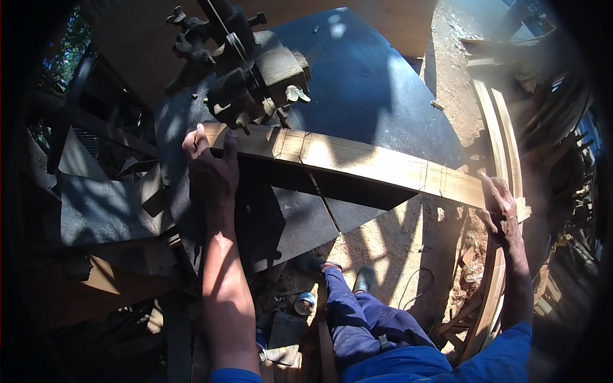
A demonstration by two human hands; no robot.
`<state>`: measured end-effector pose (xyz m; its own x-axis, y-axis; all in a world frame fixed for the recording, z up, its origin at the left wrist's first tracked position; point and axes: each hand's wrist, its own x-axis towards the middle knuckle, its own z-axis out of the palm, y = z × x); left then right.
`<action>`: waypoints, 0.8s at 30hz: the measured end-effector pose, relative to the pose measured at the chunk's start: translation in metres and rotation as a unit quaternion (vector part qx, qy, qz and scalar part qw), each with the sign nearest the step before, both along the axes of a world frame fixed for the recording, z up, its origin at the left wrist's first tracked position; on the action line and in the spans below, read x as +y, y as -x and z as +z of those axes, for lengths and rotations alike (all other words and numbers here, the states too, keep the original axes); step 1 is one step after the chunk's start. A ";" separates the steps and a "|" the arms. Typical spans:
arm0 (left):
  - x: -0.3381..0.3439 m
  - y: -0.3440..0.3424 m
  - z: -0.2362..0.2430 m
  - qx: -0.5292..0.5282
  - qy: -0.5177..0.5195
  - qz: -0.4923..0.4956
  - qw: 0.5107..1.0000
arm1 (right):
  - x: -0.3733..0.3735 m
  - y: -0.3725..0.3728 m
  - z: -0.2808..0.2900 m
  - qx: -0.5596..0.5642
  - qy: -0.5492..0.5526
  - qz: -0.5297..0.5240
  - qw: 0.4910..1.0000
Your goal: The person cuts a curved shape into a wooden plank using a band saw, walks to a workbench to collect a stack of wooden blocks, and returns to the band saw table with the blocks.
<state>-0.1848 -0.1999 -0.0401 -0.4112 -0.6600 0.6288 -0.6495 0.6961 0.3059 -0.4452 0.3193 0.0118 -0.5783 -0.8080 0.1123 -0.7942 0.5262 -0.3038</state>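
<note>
A long wooden board (364,156), with pencil lines drawn across its upper face, lies slantwise over the dark saw table (361,80). My left hand (214,163) grips its left end, fingers over the far edge and thumb on the near side. At the other end, past the table's edge, my right hand (501,207) is closed around the board's tip. Just beyond the left part of the board stands the bandsaw's guide assembly (262,73), with the thin blade (220,22) running down into it. Where the blade meets the board is hidden by the guide.
Long wooden strips (498,134) lean along the right side, beside piled offcuts. Sawdust covers the ground (383,239) around my feet. Left of the table are a grey metal sheet (105,210) and scrap. A small round tin (305,303) sits near my legs.
</note>
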 end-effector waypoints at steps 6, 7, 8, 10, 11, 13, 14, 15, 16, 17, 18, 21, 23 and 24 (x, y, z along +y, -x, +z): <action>0.001 -0.001 0.002 -0.013 0.027 -0.002 1.000 | -0.001 0.009 -0.003 0.034 -0.009 0.011 0.999; 0.002 -0.001 0.002 -0.007 0.020 0.000 1.000 | -0.002 0.011 -0.003 0.029 -0.002 0.013 0.999; 0.003 -0.001 0.003 0.002 0.020 0.001 1.000 | -0.003 0.013 -0.003 0.012 0.006 0.011 1.000; 0.004 -0.001 0.004 -0.009 0.017 0.008 1.000 | -0.005 0.017 -0.003 0.023 0.003 0.014 1.000; 0.004 -0.001 0.005 -0.011 0.029 0.012 0.999 | -0.007 0.018 -0.002 0.056 0.001 0.028 0.998; 0.005 -0.001 0.006 -0.014 0.020 0.017 1.000 | -0.009 0.021 0.000 0.040 0.005 0.022 0.999; 0.005 -0.001 0.006 -0.010 0.024 0.019 0.999 | -0.010 0.022 0.001 0.043 -0.001 0.021 0.999; 0.005 -0.001 0.006 -0.011 0.017 0.020 1.000 | -0.011 0.023 0.002 0.044 -0.004 0.021 0.999; 0.006 -0.001 0.006 -0.014 0.018 0.024 0.999 | -0.012 0.023 0.003 0.044 0.003 0.030 0.999; 0.006 -0.001 0.006 -0.014 0.028 0.026 0.999 | -0.011 0.023 0.003 0.046 0.002 0.030 0.998; 0.007 0.000 0.006 -0.016 0.018 0.028 0.999 | -0.012 0.024 0.004 0.052 -0.005 0.028 0.998; 0.008 0.001 0.006 -0.007 0.013 0.032 0.999 | -0.012 0.026 0.003 0.051 -0.011 0.027 0.998; 0.009 0.001 0.007 -0.005 0.008 0.034 0.999 | -0.011 0.028 0.002 0.048 -0.012 0.026 0.998; 0.009 0.001 0.007 -0.005 0.008 0.035 0.999 | -0.011 0.029 0.001 0.047 -0.014 0.025 0.998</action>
<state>-0.1859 -0.1909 -0.0327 -0.3708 -0.6767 0.6360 -0.6997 0.6539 0.2879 -0.4743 0.3083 0.0133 -0.5259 -0.8387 0.1412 -0.8436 0.4932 -0.2122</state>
